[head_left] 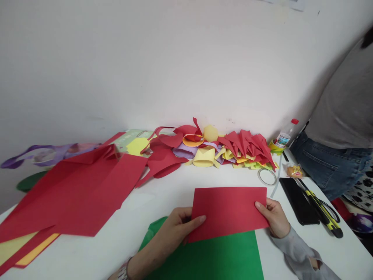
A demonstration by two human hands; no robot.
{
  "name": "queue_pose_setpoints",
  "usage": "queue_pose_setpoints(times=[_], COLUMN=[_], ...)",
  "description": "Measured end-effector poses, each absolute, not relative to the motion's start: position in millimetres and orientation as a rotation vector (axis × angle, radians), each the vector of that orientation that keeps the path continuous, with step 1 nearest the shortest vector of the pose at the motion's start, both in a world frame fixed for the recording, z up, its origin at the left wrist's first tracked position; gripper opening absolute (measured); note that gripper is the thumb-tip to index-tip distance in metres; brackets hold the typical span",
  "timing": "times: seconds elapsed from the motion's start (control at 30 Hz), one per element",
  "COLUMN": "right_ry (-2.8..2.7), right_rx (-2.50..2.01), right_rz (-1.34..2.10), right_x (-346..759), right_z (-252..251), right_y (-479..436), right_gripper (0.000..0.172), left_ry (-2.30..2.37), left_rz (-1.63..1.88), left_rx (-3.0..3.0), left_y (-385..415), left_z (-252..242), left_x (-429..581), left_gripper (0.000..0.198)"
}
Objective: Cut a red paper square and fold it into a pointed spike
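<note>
Red paper | left hand: fingers pinch its left end | right hand: fingers pinch its right end | green sheet beneath | cutter near surface right edge

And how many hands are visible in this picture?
2: the left hand at the left end of the red paper, the right hand at its right end. Hands of the bystander are hidden.

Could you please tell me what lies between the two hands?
In the head view, a red sheet spans from left hand to right hand, partly above green paper.
</note>
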State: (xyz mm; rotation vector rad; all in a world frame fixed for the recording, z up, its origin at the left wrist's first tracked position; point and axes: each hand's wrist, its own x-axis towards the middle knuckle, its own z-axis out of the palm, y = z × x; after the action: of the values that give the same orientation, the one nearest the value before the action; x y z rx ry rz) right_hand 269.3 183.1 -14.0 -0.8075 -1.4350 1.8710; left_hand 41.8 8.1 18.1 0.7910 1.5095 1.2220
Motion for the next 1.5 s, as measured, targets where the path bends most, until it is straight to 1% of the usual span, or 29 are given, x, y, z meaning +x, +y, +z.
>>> queue_pose_setpoints(times=[0.2, 0.37, 0.6, 0.8, 0.93, 1.07, 1.3, 1.4, 1.5], right_ry=[-1.504, -1.531, -1.526, -1.46, -1.39, -1.393, -1.421, -1.367, -1.278], right_rx=[-0.837, -0.883, -0.868, -0.919, -0.919, -0.96, -0.972, -0.95, -0.856], right_rz=[1.784, 1.71, 1.685, 1.64, 1.639, 1.634, 1.554, 1.613, 1.826], right_x=[268, 264, 261, 263, 263, 263, 264, 263, 262], right_z=[-18, -17, -24, -25, -19, -22, -20, -18, -18], right_y=[185, 182, 183, 189, 192, 195, 194, 193, 192], right_gripper=[0.039, 0.045, 0.044, 0.054, 0.053, 0.057, 0.059, 0.057, 0.055], left_ry=[1.515, 1.574, 1.688, 1.645, 1.648, 1.65, 1.643, 1.639, 1.646], left_rz=[1.202, 1.184, 1.194, 1.134, 1.083, 1.044, 1.022, 1.051, 1.103], left_rx=[0.806, 0.827, 0.834, 0.89, 0.93, 0.946, 0.96, 0.946, 0.891], left_y=[10, 13, 13, 15, 14, 14, 13, 14, 14], left_z=[21, 17, 11, 5, -2, -9, -7, -6, -4], left_x=[40, 41, 36, 28, 25, 22, 23, 24, 26], left_gripper=[0.046, 0.054, 0.057, 0.056, 0.058, 0.06, 0.062, 0.062, 0.063])
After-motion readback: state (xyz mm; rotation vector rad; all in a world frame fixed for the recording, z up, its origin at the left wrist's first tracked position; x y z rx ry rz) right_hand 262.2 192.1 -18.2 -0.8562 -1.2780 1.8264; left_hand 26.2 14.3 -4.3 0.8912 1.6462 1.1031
